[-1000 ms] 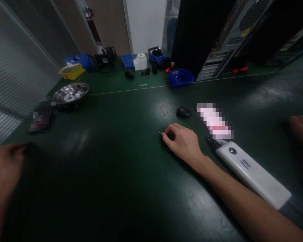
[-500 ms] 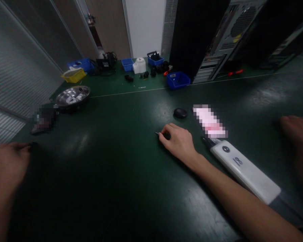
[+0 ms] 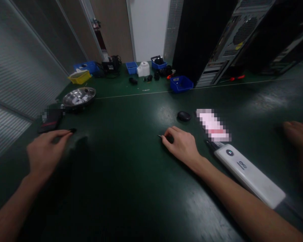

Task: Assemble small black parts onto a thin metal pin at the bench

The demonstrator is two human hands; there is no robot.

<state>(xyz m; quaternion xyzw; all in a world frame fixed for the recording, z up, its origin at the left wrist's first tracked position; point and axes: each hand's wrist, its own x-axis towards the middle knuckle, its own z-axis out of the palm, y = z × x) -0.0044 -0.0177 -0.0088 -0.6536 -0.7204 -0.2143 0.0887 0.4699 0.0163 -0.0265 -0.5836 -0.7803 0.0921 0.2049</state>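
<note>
While its thin metal tip (image 3: 159, 135) pokes out past the fingertips, a small pointed tool lies pinched in the right hand (image 3: 183, 144), low on the green mat (image 3: 121, 188). The left hand (image 3: 44, 153) reaches forward, fingers half spread, touching a small black part (image 3: 72, 130) without gripping it. Nothing looks assembled yet. Nearby lie a dark oval piece (image 3: 183, 116) and a white bar-shaped device (image 3: 249, 174); another person's hand (image 3: 299, 134) rests far right.

A dark green table (image 3: 121, 188) fills the frame. On it lie a steel bowl (image 3: 78, 96) at the upper left, a yellow bin (image 3: 80, 77) and blue bins (image 3: 181, 83) along the top, a black mouse (image 3: 183, 116) at centre, and a white bar-shaped device (image 3: 249, 175) at lower right.
</note>
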